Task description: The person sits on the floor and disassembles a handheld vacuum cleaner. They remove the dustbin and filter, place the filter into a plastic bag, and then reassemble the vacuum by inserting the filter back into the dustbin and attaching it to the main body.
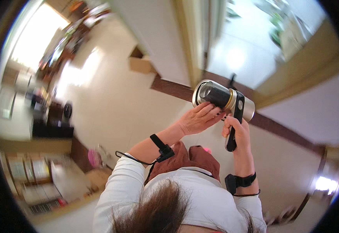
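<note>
A handheld vacuum cleaner (248, 108), silver with a dark see-through dust cup, a gold ring and a black handle, is held out in front of me above the floor. My right hand (238, 130) is closed round the black handle, thumb along its side. At the near side of the dust cup (216, 94) is my left hand (202, 117), back upward, its bent fingers pressed against the cup and partly hiding it. The left thumb is out of sight. Both wrists wear black straps with small devices.
Just beyond the vacuum cleaner is a doorway with a pale wooden frame (191, 42) and a dark red threshold strip (175, 89). A cardboard box (141, 65) stands by the wall. Shelves (30, 171) and a pink object (94, 158) are at left. Blurred furniture lines the far left.
</note>
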A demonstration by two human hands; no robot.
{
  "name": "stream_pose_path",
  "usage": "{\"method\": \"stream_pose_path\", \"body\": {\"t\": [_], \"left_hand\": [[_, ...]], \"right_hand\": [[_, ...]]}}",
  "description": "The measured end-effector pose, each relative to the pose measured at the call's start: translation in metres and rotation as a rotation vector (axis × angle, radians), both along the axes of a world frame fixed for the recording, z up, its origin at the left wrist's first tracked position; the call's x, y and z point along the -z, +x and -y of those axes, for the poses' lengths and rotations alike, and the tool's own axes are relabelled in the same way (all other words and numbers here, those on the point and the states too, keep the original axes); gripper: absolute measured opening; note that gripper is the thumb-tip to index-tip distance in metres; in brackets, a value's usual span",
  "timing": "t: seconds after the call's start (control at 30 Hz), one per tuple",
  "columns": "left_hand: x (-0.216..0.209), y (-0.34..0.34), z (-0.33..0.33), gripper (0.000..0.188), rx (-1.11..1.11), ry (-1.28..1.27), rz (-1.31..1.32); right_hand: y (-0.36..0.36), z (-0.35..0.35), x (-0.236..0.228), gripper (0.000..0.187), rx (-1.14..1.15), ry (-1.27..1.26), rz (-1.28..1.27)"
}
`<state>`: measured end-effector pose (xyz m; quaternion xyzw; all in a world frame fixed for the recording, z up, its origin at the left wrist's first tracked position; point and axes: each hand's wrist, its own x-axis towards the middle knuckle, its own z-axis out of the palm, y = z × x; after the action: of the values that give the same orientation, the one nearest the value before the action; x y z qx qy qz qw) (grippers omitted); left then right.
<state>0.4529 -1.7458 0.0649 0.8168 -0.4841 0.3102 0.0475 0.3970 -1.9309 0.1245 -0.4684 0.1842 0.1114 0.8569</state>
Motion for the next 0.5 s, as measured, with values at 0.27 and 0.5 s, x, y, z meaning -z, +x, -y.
{"method": "stream_pose_path", "body": {"t": [0.27, 0.5], "left_hand": [[-0.011, -0.116, -0.072, 0.039, -0.56, -0.105, 0.135], [-0.027, -0.168, -0.092, 0.013, -1.277, -0.205, -0.127]], "right_hand": [[-0.031, -0.062, -0.017, 0.018, -0.463, -0.006, 0.11], [-0.018, -0.057, -0.049, 0.019, -0.61, -0.071, 0.077]]}}
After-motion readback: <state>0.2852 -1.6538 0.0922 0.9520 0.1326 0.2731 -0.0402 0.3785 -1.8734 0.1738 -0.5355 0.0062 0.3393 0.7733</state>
